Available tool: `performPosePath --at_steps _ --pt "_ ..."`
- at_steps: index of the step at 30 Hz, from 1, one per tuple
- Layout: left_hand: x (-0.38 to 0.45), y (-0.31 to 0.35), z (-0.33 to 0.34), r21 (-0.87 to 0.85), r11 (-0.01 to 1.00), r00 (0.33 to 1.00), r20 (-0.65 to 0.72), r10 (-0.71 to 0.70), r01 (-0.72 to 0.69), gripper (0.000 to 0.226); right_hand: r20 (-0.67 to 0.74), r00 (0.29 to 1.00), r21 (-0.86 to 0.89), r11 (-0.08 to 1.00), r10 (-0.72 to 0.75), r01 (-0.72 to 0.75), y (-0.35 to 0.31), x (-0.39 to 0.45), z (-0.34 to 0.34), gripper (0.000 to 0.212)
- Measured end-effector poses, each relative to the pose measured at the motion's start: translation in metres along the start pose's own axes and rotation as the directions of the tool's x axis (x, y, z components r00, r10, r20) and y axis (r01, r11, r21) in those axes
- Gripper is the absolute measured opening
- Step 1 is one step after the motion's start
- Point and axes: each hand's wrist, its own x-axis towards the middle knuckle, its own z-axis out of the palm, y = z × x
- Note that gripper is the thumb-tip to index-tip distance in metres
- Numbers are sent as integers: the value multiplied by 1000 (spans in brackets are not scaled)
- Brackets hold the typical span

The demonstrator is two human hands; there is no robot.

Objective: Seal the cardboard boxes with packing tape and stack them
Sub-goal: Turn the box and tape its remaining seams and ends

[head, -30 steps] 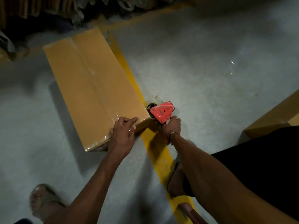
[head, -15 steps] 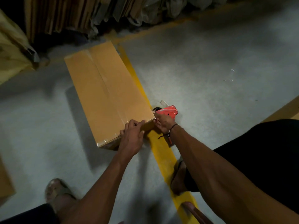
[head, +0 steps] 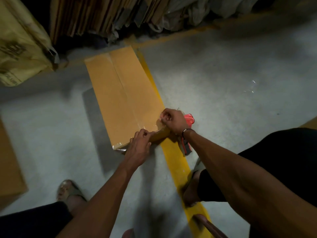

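A long cardboard box (head: 123, 98) lies flat on the grey floor (head: 223, 74), its right side along a yellow line (head: 173, 153). Clear tape (head: 120, 79) runs down its top seam. The left hand (head: 139, 148) sits at the near end of the box, fingers bent onto the edge. The right hand (head: 173, 121) is at the near right corner, fingers curled and pinching the shiny tape there (it looks loose). A red tape gun (head: 187, 133) lies just behind that wrist.
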Motion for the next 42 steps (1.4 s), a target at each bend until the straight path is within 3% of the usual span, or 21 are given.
performPosePath --at_steps 3,8,11,16,20,23,27,30,34,36,38,40,42 --pt "-5 -4 -2 12 1000 1000 5 15 -15 54 295 950 -179 970 -105 163 0 1 7 10" --pt "-13 -12 2 123 987 994 7 105 -105 70 363 915 -333 893 -175 302 -2 -5 6 13" --pt "-18 -14 4 255 951 984 40 172 -176 83 440 857 -468 746 -269 474 -4 -3 6 21" --pt "-23 -25 22 419 882 976 76 204 -216 85 662 677 -533 433 -322 727 -8 7 -2 38" --pt "-31 -35 36 519 816 967 109 232 -254 88 742 589 -558 191 -321 807 -10 7 -1 43" --pt "-39 -48 45 648 706 956 141 258 -286 78 779 558 -559 84 -286 825 -11 8 0 48" --pt "-55 -75 48 763 562 947 231 225 -320 69 809 546 -544 76 -216 836 -19 11 3 47" --pt "-62 -83 42 702 635 946 246 209 -323 67 807 564 -555 101 -177 826 -26 15 8 50" --pt "-69 -77 23 553 760 934 291 206 -340 72 792 604 -575 229 -86 786 -45 20 13 50" --pt "-68 -66 15 428 854 954 181 240 -296 74 783 609 -570 246 -126 784 -52 22 18 49" --pt "-63 -57 6 294 943 986 -19 169 -156 58 780 597 -540 282 -185 793 -60 21 30 51" --pt "-59 -55 -3 125 990 971 -237 -39 70 32 781 585 -494 358 -218 793 -67 17 48 51" --pt "-57 -59 -11 -105 967 890 -379 -254 232 21 772 592 -470 417 -232 778 -73 14 64 48"
